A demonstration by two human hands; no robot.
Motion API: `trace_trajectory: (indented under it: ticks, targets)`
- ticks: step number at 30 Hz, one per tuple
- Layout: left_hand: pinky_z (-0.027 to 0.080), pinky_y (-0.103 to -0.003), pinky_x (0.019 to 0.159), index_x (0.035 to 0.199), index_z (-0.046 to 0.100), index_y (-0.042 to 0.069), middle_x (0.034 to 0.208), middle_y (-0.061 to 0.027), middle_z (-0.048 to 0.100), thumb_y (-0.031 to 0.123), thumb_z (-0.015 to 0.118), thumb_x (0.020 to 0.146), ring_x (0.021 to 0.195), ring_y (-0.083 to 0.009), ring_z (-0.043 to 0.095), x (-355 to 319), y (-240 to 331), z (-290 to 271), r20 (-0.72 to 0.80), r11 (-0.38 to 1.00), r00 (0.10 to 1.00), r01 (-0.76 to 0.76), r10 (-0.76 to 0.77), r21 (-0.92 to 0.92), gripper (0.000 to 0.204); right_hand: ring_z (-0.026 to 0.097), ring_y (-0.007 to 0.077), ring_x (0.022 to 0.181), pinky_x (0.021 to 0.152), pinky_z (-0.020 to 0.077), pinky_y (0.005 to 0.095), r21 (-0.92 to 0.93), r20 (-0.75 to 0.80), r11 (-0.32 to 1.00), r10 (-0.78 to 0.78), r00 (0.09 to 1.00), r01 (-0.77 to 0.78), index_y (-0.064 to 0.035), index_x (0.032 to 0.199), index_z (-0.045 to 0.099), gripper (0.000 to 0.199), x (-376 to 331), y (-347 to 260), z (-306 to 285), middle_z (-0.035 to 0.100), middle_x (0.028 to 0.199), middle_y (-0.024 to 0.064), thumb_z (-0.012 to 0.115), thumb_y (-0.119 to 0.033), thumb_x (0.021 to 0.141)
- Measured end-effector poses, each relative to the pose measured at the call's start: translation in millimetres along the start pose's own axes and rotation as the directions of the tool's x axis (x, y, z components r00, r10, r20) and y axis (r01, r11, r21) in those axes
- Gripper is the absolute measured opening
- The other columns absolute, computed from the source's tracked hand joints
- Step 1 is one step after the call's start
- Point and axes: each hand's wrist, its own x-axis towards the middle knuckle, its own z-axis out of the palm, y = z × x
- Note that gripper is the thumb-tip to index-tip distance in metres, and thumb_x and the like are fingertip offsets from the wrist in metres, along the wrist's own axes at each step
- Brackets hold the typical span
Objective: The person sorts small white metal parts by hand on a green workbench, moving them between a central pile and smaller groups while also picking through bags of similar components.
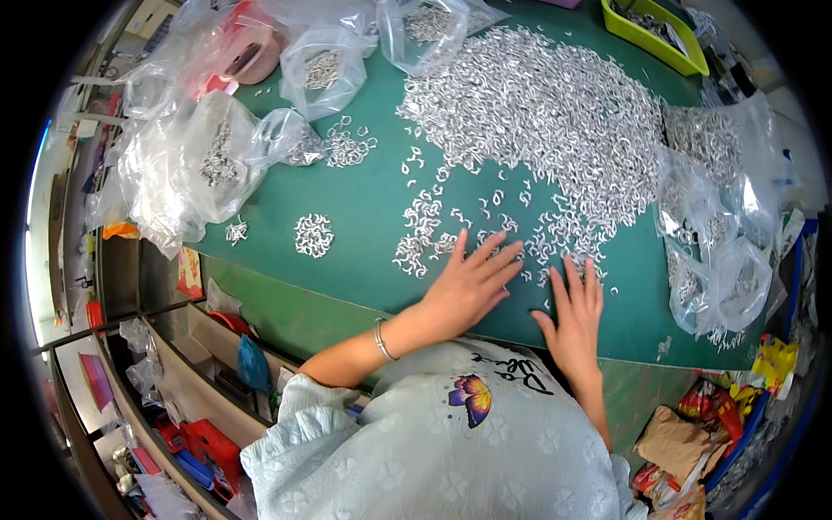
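Observation:
A large heap of small silvery curved metal pieces [537, 104] covers the far middle and right of the green table. My left hand [471, 282] lies palm down with fingers spread, its fingertips on loose pieces in front of the heap. Beside it, my right hand [572, 312] is also spread, fingertips touching the near edge of the scattered pieces [563, 238]. Neither hand grips anything; what lies under the palms is hidden. A smaller cluster of pieces [419, 234] sits just left of my left hand. Farther left are a round pile [314, 236] and a tiny pile [236, 230].
Clear plastic bags of metal pieces stand at the left [212, 160], far side [322, 74] and right [715, 217]. A pink container [256, 56] and a yellow-green tray [663, 43] are at the back. Open drawers [204, 364] lie below left, a bin of wrappers [693, 442] below right.

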Motion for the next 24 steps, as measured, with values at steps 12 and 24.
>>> trace_trajectory:
  ticks: [12, 24]
  targets:
    - [0.021, -0.070, 0.105, 0.136, 0.048, 0.008, 0.152, -0.0086, 0.035, 0.018, 0.070, 0.081, 0.142, -0.0329, 0.028, 6, 12, 26, 0.008, 0.994, 1.000, -0.008, 0.007, 0.113, 0.060, 0.024, 0.0399, 0.142, 0.112, 0.0195, 0.0594, -0.085, 0.039, 0.996, -0.027, 0.999, 0.030, -0.0067, 0.140, 0.046, 0.063, 5, 5, 5, 0.032, 0.153, 0.0121, 0.069, -0.023, 0.083]
    - [0.022, -0.069, 0.106, 0.136, 0.048, 0.004, 0.150, -0.0134, 0.036, 0.006, 0.055, 0.081, 0.138, -0.0362, 0.031, 24, -10, 29, -0.115, 0.972, 0.993, 0.064, -0.038, 0.228, 0.056, 0.034, 0.0348, 0.138, 0.112, 0.0244, 0.0543, -0.020, -0.195, 0.999, -0.044, 0.980, 0.041, -0.0013, 0.132, 0.051, 0.051, 21, 19, -5, 0.042, 0.145, 0.0138, 0.066, -0.014, 0.085]
